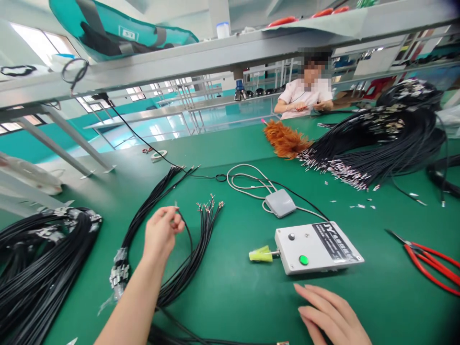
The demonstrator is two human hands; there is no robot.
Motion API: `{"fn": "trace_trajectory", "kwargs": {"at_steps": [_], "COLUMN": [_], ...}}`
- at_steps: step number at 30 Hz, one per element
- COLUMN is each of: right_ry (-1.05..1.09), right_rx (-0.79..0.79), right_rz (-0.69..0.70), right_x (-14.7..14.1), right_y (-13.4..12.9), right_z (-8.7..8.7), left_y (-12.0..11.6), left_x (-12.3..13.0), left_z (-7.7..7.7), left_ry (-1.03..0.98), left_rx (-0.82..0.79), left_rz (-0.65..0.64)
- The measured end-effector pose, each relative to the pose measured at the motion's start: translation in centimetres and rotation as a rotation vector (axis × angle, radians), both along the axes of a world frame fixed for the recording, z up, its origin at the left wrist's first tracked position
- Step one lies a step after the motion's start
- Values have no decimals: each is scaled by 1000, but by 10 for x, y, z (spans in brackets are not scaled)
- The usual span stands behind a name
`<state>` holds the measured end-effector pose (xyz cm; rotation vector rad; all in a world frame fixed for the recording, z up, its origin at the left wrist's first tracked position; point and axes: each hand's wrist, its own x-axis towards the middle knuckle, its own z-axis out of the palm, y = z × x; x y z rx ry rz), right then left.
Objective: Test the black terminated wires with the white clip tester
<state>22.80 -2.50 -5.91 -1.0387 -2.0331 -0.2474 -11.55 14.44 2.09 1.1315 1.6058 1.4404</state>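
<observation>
My left hand (161, 232) is closed in a pinch on one black cable (187, 230), whose tip pokes out above the fingers. The cable curves down toward a bundle of black cables (203, 239) with bare copper ends, just right of that hand. Another cable bundle (143, 201) lies to its left, with silvery connectors at the near end. My right hand (330, 311) is open, fingers stretched and holding nothing, over the front of the table. Just beyond it sits a white control box (316, 247) with a green button, a black knob and a yellow-green tip (261, 254) on a metal shaft.
A grey pedal-like block (280, 203) with coiled cord lies behind the box. Red-handled pliers (427, 258) lie at right. Large cable heaps (377, 143) (46, 268) flank the table. An orange feather duster (285, 139) lies near a seated person (305, 96). A shelf (172, 64) spans above.
</observation>
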Motion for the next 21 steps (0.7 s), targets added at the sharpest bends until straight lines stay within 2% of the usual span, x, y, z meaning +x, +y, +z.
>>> {"fn": "trace_trajectory", "kwargs": {"at_steps": [2, 5, 8, 10, 11, 13, 14, 15, 16, 18, 19, 21], "right_ry": [0, 20, 81, 140, 169, 208, 222, 236, 249, 272, 279, 286], "right_rx": [-35, -56, -76, -133, -167, -250, -288, -320, -348, -387, -400, -423], "right_rz": [-8, -2, 6, -5, -15, -33, -40, -45, -50, -59, -60, -56], "right_x": [1, 1, 0, -2, -3, -4, -5, -6, -6, -7, -8, -9], "right_y": [2, 5, 4, 2, 0, -5, -7, -8, -9, -10, -10, -10], "right_z": [-4, -6, -6, -5, -4, -3, -2, -2, -1, 1, 2, 5], "left_y": [14, 21, 9, -15, -32, -73, -94, -115, -132, -156, -162, -163], "left_x": [-13, -14, 0, 15, 25, 45, 56, 65, 73, 85, 88, 91], "left_z": [-7, -32, -45, -45, -43, -42, -42, -43, -44, -45, -44, -38], "left_ry": [0, 63, 157, 229, 262, 326, 357, 479, 603, 814, 870, 860], "left_rx": [14, 13, 46, 73, 78, 48, 23, 16, 45, 46, 29, -35], "left_rz": [107, 169, 114, 18, -52, -292, -475, -798, -1007, -1164, -1180, -1187]}}
